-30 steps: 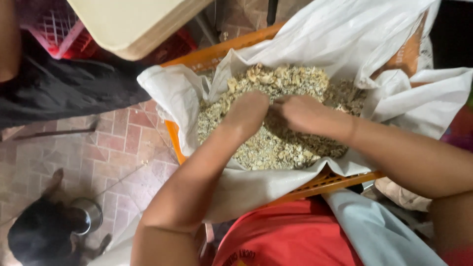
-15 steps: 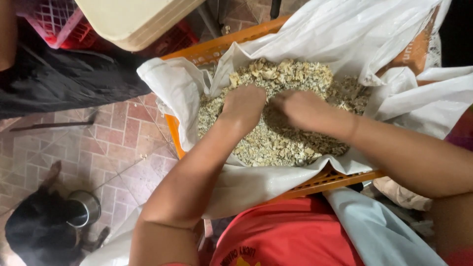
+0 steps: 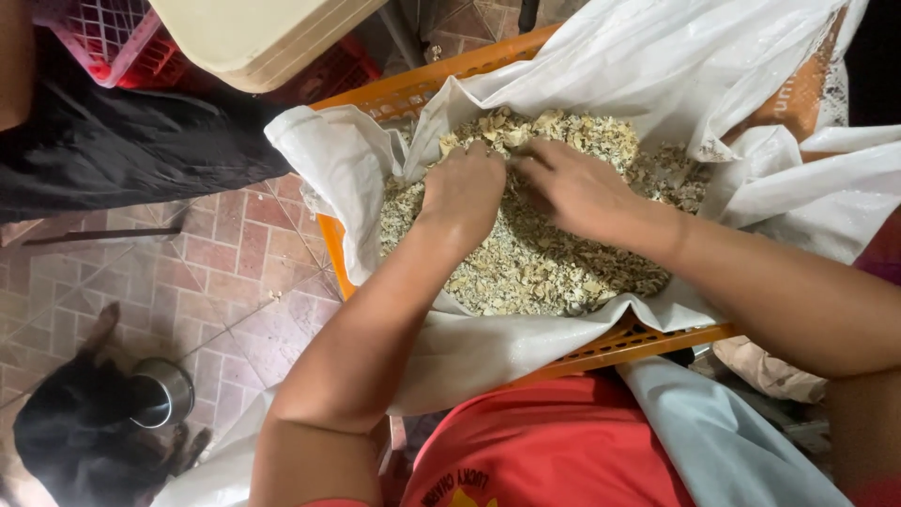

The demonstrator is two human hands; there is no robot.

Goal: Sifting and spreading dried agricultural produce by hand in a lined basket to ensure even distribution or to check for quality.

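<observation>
A: Largest first. Orange plastic crate (image 3: 601, 352), lined with a white woven sack (image 3: 657, 66) whose edges are folded out over the rim. It sits above a red-brown tiled floor (image 3: 235, 282).

B: Contents?

A: A heap of pale dried flakes and chips (image 3: 544, 263), beige to grey-green, filling the sack's hollow. Exact material cannot be told.

B: Hands?

A: Both are in the heap, at its far side. The left hand (image 3: 462, 192) is curled knuckles-up, fingers dug into the flakes, clenched loosely on a pinch of them. The right hand (image 3: 577, 188) lies just beside it, fingers bent and spread on the surface; whether it grips anything cannot be told.

B: Step in hand?

A: Judged as working through the heap by hand, sorting or raking. The next move would call for light fingers, keeping flakes inside the sack.

B: Smaller items?

A: Cream plastic lid-like slab (image 3: 253, 38) upper left; a dark dog (image 3: 75, 441) beside a small metal bowl (image 3: 164, 394) on the floor.
</observation>
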